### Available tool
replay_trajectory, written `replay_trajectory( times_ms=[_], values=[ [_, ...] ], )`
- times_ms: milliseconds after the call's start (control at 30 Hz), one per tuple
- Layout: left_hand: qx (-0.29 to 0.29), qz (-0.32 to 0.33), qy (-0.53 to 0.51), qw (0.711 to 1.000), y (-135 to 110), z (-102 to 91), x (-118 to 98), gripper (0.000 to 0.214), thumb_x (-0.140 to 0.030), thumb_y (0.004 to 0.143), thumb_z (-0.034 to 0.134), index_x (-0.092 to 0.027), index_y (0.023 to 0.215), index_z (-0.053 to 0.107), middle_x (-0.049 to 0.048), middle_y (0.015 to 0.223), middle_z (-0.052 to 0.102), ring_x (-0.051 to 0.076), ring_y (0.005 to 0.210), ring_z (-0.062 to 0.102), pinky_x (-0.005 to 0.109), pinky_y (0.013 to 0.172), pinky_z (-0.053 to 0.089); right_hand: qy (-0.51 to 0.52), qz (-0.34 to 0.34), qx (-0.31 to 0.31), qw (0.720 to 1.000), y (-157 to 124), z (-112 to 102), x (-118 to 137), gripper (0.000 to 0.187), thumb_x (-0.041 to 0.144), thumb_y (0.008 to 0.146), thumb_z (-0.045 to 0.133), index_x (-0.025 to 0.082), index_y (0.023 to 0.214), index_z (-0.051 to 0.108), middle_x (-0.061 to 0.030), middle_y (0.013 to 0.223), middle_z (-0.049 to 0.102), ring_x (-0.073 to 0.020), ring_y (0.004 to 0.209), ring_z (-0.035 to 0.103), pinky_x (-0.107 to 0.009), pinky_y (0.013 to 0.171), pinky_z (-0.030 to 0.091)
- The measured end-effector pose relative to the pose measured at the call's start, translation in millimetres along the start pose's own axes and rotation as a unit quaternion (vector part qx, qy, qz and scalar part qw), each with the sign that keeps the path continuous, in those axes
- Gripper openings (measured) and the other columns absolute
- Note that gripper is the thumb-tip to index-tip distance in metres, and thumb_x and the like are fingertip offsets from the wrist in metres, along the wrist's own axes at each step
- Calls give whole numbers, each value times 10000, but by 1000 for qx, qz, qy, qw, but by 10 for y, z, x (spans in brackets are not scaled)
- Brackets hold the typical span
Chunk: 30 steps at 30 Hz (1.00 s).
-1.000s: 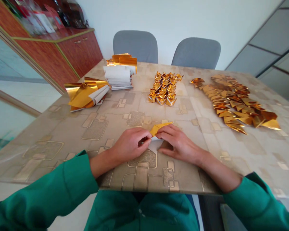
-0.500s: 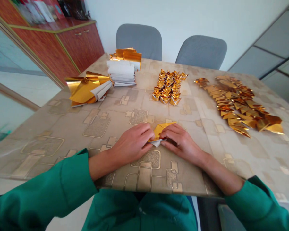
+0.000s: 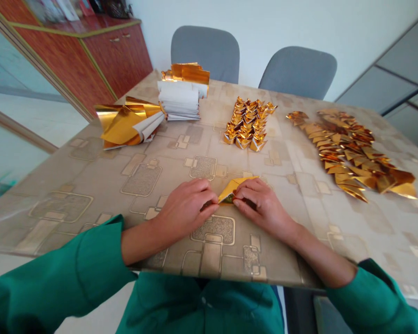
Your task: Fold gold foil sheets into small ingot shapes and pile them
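Observation:
A partly folded sheet of gold foil paper (image 3: 231,186) lies near the table's front edge, between both hands. Its left corner is pinched between the thumb and fingers of my left hand (image 3: 188,202). On the other side, my right hand (image 3: 262,199) is closed on the paper's right part, the fingers over its top and the thumb at the near edge. A fold stands slightly raised toward me, with a dark gap beneath it. The fingers hide the paper's right end.
Behind the hands stand rows of small folded gold ingots (image 3: 248,125). Flatter folded gold pieces (image 3: 355,153) spread along the right. At the back left are loose gold sheets (image 3: 125,125) and a white-edged paper stack (image 3: 179,99). Two grey chairs (image 3: 205,53) stand beyond the patterned tablecloth (image 3: 142,181).
The pale flap that pointed toward me no longer shows; a gold fold edge shows there instead. My left hand has shifted slightly left to the paper's corner. The camera view has moved slightly.

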State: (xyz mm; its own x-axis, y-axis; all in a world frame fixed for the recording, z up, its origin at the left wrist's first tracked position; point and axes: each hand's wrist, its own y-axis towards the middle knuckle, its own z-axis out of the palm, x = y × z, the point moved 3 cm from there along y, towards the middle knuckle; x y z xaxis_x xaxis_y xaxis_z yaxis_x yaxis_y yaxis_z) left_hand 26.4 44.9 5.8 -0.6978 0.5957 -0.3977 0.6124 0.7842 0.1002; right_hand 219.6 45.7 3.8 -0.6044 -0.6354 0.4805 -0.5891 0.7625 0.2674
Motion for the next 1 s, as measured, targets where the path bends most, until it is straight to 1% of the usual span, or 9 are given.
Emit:
replay_trajectory(
  times_ms=[133, 300, 600, 833, 933, 1000],
  values=[
    [-14, -16, -9, 1000, -2, 2, 8, 156, -288, 919, 575, -177, 868, 672, 41, 897, 604, 213, 896, 564, 357, 791, 432, -31, 23, -18, 999, 23, 40, -11, 148, 216, 926, 552, 188, 781, 568, -36, 799, 590, -182, 785, 518, -330, 770, 387],
    [-24, -29, 10, 999, 7, 28, 6, 136, -270, 898, 587, -172, 821, 641, 37, 873, 594, 214, 879, 557, 356, 774, 422, -60, 36, -27, 997, 45, 82, -20, 172, 219, 917, 563, 187, 749, 552, -31, 763, 569, -179, 749, 489, -318, 739, 370],
    [-29, -48, 34, 998, 26, 48, -2, 102, -241, 861, 582, -181, 785, 612, 28, 847, 583, 206, 833, 550, 351, 738, 411, -116, 77, -34, 990, 59, 159, -26, 185, 230, 889, 592, 183, 718, 539, -40, 790, 566, -187, 768, 477, -330, 735, 354],
    [-20, -40, 52, 998, 25, 56, -1, 72, -186, 820, 596, -182, 749, 595, 33, 847, 568, 203, 844, 545, 335, 746, 417, -102, 85, -37, 990, 60, 170, -40, 181, 228, 877, 611, 185, 718, 536, -37, 795, 568, -188, 777, 471, -335, 737, 349],
    [-32, -39, 42, 998, 25, 52, -1, 15, -183, 819, 618, -178, 808, 609, 36, 876, 576, 204, 853, 548, 330, 734, 424, -94, 90, -40, 991, 51, 168, -51, 177, 234, 875, 622, 187, 727, 536, -40, 811, 572, -192, 789, 476, -336, 746, 353],
    [-44, -8, 41, 998, 25, 48, -15, 63, -188, 851, 610, -182, 909, 632, 44, 944, 597, 213, 907, 547, 337, 760, 431, -91, 90, -44, 991, 47, 169, -52, 169, 235, 876, 624, 189, 740, 536, -42, 818, 576, -194, 789, 476, -334, 741, 352]
  ],
)
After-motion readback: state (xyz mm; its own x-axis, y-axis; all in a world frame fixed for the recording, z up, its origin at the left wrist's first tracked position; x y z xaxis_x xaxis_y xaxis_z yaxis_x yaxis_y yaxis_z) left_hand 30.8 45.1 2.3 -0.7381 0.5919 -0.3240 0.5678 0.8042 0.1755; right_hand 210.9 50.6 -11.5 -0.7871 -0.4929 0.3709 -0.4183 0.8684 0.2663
